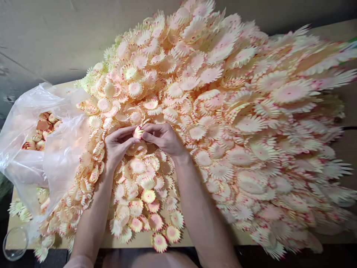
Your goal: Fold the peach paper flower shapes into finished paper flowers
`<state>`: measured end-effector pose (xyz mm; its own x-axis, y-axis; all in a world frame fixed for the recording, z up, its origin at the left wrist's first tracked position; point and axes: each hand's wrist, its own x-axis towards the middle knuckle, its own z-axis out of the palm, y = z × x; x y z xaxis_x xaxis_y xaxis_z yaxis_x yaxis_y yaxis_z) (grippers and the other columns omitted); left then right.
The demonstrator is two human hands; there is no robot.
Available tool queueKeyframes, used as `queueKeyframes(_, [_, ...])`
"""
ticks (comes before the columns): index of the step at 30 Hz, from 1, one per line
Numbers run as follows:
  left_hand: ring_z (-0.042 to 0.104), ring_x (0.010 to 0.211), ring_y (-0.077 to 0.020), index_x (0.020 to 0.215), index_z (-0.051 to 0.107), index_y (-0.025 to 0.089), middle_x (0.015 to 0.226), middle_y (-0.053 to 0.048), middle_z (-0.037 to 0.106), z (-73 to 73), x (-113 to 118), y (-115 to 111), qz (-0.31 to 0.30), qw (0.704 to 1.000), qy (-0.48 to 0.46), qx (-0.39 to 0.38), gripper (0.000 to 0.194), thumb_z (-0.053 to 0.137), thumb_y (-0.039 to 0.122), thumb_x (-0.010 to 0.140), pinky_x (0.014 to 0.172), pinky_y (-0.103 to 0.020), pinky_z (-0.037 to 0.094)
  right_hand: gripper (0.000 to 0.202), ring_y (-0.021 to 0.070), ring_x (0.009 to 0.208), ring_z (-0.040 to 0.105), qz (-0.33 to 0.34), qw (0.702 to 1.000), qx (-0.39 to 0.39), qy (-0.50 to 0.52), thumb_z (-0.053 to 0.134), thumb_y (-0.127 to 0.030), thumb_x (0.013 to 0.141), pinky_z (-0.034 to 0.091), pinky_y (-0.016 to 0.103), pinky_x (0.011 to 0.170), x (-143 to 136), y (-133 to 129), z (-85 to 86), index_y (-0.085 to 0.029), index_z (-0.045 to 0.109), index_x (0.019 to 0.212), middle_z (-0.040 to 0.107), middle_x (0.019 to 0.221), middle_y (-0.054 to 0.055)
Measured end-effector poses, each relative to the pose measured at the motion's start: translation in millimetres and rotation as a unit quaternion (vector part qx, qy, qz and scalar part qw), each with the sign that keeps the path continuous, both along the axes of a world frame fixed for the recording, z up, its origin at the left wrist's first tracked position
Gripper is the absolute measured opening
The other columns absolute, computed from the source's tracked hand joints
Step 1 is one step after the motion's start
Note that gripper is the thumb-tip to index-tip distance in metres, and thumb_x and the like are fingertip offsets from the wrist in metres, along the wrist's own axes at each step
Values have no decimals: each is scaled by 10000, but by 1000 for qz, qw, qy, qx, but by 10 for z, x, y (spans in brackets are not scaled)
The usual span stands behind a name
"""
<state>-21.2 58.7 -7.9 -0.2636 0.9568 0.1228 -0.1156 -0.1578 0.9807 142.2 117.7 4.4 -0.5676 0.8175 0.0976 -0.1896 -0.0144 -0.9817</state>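
Between my two hands, near the middle of the view, is a small cupped artificial flower piece (137,133), pale yellow with pink petal tips. My left hand (120,142) pinches its left side between thumb and fingers. From the right, the thumb and forefinger of my right hand (161,137) close on its other edge. Loose flat petal discs (139,166), cream and pale pink with fringed edges, lie right below and around both hands. My palms are partly turned from view.
A great heap of similar petal discs (242,123) spreads over the table (178,242) to the right and back. At left, an open clear plastic bag (64,149) holds several closed, cupped flower pieces (44,128). A round clear glass-like object (15,243) sits at the front left corner. A wall (50,33) stands behind.
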Motion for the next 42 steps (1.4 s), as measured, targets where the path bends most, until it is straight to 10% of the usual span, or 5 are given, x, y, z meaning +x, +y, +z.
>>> queueKeyframes(42, [683,874,-154,814,589,175,961,-73,735,13,43,46,-5,999,28,18,313,719,458,835,844,-289,535,231,138,705,627,-69,996,-48,-1,840,-394,696,540,268,678,-66,-35,-22,-199,722,732,700,750,5])
